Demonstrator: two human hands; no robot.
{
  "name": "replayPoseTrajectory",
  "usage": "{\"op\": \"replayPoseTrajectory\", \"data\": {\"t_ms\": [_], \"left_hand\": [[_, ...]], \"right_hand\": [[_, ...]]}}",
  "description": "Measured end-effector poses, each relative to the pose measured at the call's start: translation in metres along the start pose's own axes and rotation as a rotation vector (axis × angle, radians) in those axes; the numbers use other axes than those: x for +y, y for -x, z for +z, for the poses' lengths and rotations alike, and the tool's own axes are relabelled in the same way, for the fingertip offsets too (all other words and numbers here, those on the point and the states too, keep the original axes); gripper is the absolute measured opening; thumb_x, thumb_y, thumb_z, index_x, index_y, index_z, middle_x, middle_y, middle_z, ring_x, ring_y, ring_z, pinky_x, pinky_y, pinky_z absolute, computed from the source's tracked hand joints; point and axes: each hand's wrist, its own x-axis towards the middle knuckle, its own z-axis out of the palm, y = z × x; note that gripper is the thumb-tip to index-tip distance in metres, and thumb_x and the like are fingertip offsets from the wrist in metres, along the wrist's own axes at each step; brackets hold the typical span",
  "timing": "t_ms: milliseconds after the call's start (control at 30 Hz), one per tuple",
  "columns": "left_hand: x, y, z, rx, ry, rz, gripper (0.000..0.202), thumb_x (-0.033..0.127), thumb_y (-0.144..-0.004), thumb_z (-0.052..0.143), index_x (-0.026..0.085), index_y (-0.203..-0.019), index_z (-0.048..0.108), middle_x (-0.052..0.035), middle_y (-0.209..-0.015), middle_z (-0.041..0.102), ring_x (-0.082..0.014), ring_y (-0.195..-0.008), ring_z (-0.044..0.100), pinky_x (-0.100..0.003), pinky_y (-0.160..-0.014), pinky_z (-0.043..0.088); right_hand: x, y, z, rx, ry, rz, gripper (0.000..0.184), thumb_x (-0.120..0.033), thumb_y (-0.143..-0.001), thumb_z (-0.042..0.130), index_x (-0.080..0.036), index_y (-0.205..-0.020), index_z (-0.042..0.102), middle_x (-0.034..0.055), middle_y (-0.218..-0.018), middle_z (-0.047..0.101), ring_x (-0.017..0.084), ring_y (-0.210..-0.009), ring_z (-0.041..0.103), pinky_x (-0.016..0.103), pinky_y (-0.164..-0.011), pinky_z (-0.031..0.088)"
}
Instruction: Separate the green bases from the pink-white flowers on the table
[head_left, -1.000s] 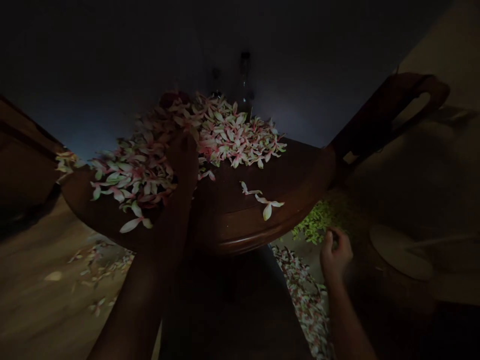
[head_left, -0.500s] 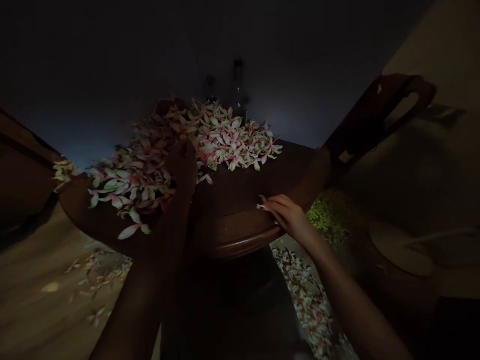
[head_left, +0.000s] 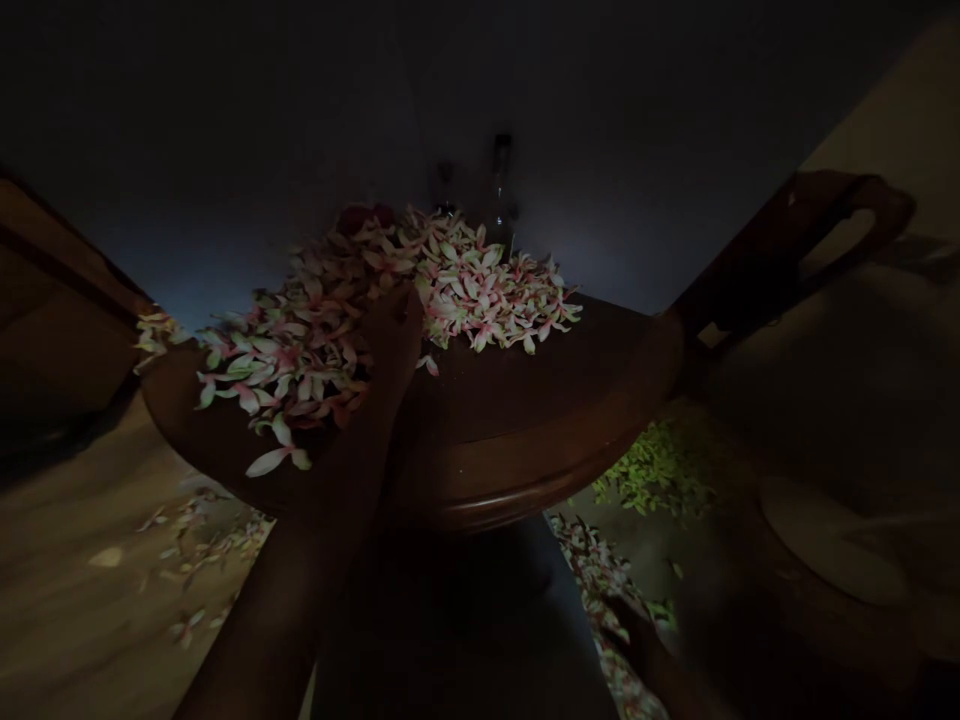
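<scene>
A heap of pink-and-white flowers (head_left: pixel 465 285) covers the far and left part of a round dark wooden table (head_left: pixel 525 480). My left hand (head_left: pixel 394 335) reaches up from below and rests against the near edge of the heap, a dark silhouette whose fingers I cannot make out. My right hand (head_left: pixel 637 640) is low at the bottom right, below the table edge, dim and blurred. It is beside a strip of the same flowers on the floor (head_left: pixel 592 560).
A pile of green bits (head_left: pixel 652 470) lies on the floor right of the table. A wooden chair back (head_left: pixel 787 250) rises at the right, with a pale round object (head_left: pixel 825 540) below it. A glass bottle (head_left: pixel 501 190) stands behind the heap. Loose flowers (head_left: pixel 195 530) dot the left floor.
My right hand came up to the table's front edge where two loose flowers lay, then dropped below the table. Those flowers are gone from the tabletop. My left hand stayed at the heap.
</scene>
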Motion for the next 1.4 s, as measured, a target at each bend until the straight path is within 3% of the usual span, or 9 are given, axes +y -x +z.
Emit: {"op": "replayPoseTrajectory", "data": {"t_ms": [67, 167, 267, 333, 433, 567, 700, 933, 1400], "left_hand": [[0.007, 0.001, 0.001, 0.001, 0.016, 0.05, 0.025, 0.034, -0.09, 0.057, 0.016, -0.09, 0.074, -0.0043, -0.077, 0.072, -0.0152, -0.071, 0.066, -0.024, -0.07, 0.049], [0.027, -0.003, 0.002, 0.003, 0.053, 0.167, 0.024, 0.032, -0.092, 0.055, 0.017, -0.093, 0.074, -0.0041, -0.08, 0.073, -0.0136, -0.071, 0.066, -0.023, -0.07, 0.049], [0.045, -0.01, 0.004, -0.034, 0.05, 0.355, 0.026, 0.031, -0.096, 0.051, 0.018, -0.099, 0.073, -0.0041, -0.082, 0.074, -0.0119, -0.073, 0.066, -0.022, -0.073, 0.05], [0.048, -0.014, 0.006, -0.088, 0.032, 0.507, 0.026, 0.029, -0.097, 0.051, 0.017, -0.103, 0.073, -0.0051, -0.087, 0.074, -0.0123, -0.078, 0.068, -0.023, -0.077, 0.051], [0.038, -0.015, 0.008, -0.113, -0.019, 0.59, 0.025, 0.023, -0.096, 0.051, 0.017, -0.108, 0.071, -0.0064, -0.092, 0.075, -0.0135, -0.085, 0.069, -0.024, -0.081, 0.052], [0.02, -0.011, 0.01, -0.119, -0.125, 0.532, 0.026, 0.021, -0.096, 0.051, 0.018, -0.112, 0.071, -0.0072, -0.096, 0.077, -0.0146, -0.086, 0.071, -0.024, -0.082, 0.054], [0.014, -0.008, 0.008, -0.334, -0.102, 0.413, 0.025, 0.023, -0.094, 0.057, 0.021, -0.113, 0.073, -0.0062, -0.109, 0.076, -0.0172, -0.102, 0.071, -0.028, -0.093, 0.054], [0.02, -0.008, 0.006, -0.562, 0.022, 0.089, 0.02, 0.024, -0.088, 0.067, 0.027, -0.104, 0.078, 0.0001, -0.105, 0.078, -0.0183, -0.097, 0.073, -0.029, -0.091, 0.057], [0.02, -0.005, 0.01, -0.563, 0.179, -0.014, 0.024, 0.031, -0.08, 0.074, 0.022, -0.101, 0.079, -0.0027, -0.103, 0.078, -0.0204, -0.101, 0.073, -0.03, -0.094, 0.056]], "right_hand": [[-0.032, -0.033, -0.021, -0.022, -0.07, -0.049, 0.042, -0.054, -0.093, 0.044, -0.022, -0.087, 0.071, 0.0061, -0.074, 0.074, 0.024, -0.057, 0.072, 0.031, -0.049, 0.06], [-0.118, -0.096, -0.069, 0.003, -0.142, -0.222, 0.027, -0.031, -0.095, 0.054, -0.022, -0.119, 0.064, 0.0091, -0.103, 0.074, 0.02, -0.086, 0.074, 0.026, -0.069, 0.061], [-0.218, -0.169, -0.102, -0.007, -0.296, -0.645, 0.031, -0.018, -0.091, 0.06, -0.026, -0.121, 0.061, 0.0056, -0.104, 0.071, 0.017, -0.093, 0.069, 0.027, -0.083, 0.056], [-0.267, -0.227, -0.099, 0.069, -0.393, -0.735, 0.019, -0.022, -0.093, 0.059, -0.025, -0.112, 0.061, 0.0028, -0.094, 0.068, 0.015, -0.084, 0.066, 0.026, -0.077, 0.053], [-0.301, -0.311, -0.061, 0.191, -0.537, -0.619, 0.013, -0.036, -0.096, 0.055, -0.024, -0.1, 0.055, 0.0009, -0.085, 0.063, 0.015, -0.075, 0.06, 0.029, -0.071, 0.049], [-0.301, -0.373, -0.002, -0.004, -0.684, -0.577, 0.025, -0.049, -0.094, 0.055, -0.024, -0.091, 0.05, -0.0032, -0.07, 0.055, 0.014, -0.062, 0.051, 0.027, -0.06, 0.043], [-0.288, -0.374, 0.026, -0.129, -0.923, -0.472, 0.03, -0.054, -0.096, 0.048, -0.025, -0.088, 0.047, -0.0051, -0.062, 0.052, 0.012, -0.052, 0.048, 0.026, -0.052, 0.039], [-0.269, -0.377, 0.024, -0.192, -0.965, -0.487, 0.028, -0.049, -0.092, 0.059, -0.022, -0.087, 0.055, -0.0051, -0.062, 0.053, 0.011, -0.052, 0.047, 0.024, -0.05, 0.037], [-0.268, -0.377, 0.017, -0.117, -0.959, -0.463, 0.021, -0.039, -0.085, 0.065, -0.021, -0.075, 0.062, -0.005, -0.055, 0.055, 0.01, -0.048, 0.046, 0.024, -0.05, 0.036]]}}
